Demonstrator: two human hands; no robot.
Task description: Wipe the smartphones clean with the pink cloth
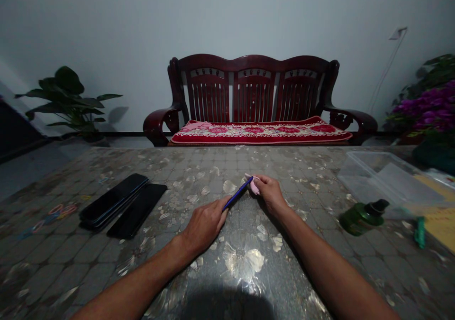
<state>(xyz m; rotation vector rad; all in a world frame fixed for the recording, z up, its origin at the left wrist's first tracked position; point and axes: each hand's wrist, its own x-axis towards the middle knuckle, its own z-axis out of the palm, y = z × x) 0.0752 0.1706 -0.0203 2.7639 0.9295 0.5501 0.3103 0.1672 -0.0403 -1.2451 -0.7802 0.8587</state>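
Observation:
My left hand is closed around the lower end of a slim blue pen, which slants up and to the right above the table. In the fingers of my right hand is a small pale pink item; its kind does not show clearly. The upper tip of the pen meets or overlaps this pink item, and I cannot tell whether they touch. Part of the pink item is hidden behind my right fingers. Both hands are close together over the middle of the table.
On the patterned table, black phones and colourful scissors lie left. A green bottle, clear plastic box, green object and yellow paper are right. Behind stands a wooden bench.

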